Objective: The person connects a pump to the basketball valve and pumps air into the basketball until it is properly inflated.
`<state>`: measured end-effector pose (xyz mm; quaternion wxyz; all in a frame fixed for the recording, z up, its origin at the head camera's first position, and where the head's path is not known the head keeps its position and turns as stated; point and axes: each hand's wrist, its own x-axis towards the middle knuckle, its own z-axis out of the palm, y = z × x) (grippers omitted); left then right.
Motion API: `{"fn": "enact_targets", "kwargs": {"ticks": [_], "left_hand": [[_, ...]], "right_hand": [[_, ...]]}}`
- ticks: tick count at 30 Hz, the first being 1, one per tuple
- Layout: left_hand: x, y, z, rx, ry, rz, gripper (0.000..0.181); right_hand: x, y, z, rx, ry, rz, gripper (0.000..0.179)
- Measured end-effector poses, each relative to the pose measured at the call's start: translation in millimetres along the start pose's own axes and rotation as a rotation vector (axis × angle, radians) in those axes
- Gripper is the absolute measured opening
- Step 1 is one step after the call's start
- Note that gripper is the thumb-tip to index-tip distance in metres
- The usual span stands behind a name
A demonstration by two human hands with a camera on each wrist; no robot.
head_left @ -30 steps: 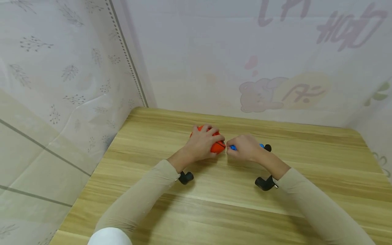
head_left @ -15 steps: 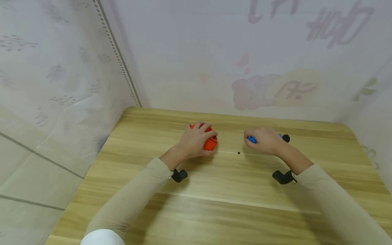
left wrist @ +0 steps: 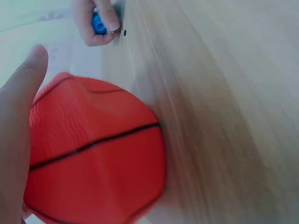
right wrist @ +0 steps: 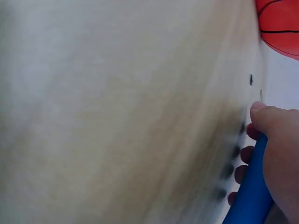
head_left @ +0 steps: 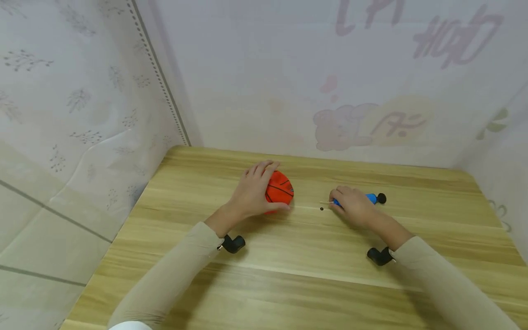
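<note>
In the head view a small orange-red toy basketball (head_left: pixel 281 189) with black lines sits on the table, its surface dented in the left wrist view. My left hand (head_left: pixel 250 191) lies along the ball's left side, with fingers and thumb spread and fairly straight. To the right, my right hand (head_left: pixel 353 205) grips a blue hand pump (head_left: pixel 371 198) with a black end. A thin needle (head_left: pixel 325 202) sticks out of it toward the ball, apart from it. In the right wrist view the fingers wrap the blue barrel (right wrist: pixel 252 186), low over the table.
A tiny black ring-like piece (head_left: pixel 321 209) lies on the table just below the needle. Black wrist mounts (head_left: pixel 233 244) hang under both forearms. The wooden table (head_left: pixel 288 284) ends at a patterned curtain-like wall (head_left: pixel 247 91) behind and to the left.
My right hand drew the pump away from the ball to the right, then lowered it toward the table. My left fingers slid from the ball's top to its left side and straightened.
</note>
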<state>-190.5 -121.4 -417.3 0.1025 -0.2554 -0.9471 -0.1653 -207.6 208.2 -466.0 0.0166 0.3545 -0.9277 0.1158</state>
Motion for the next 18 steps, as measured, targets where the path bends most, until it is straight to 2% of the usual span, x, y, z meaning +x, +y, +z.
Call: {"fn": "enact_targets", "kwargs": {"ticks": [5, 12, 18], "left_hand": [[-6.8, -7.6, 1.1, -0.102, -0.009, -0.073, 0.114], [-10.0, -11.1, 3.0, -0.154, -0.008, -0.082, 0.112], [-14.9, -17.5, -3.6, -0.180, -0.012, -0.114, 0.092]], "right_hand": [[-4.5, -1.9, 2.7, 0.011, 0.012, 0.026, 0.016], [-8.0, -2.5, 4.8, 0.032, 0.027, 0.037, 0.027], [-11.5, 3.3, 6.6, 0.065, 0.028, 0.071, 0.043]]}}
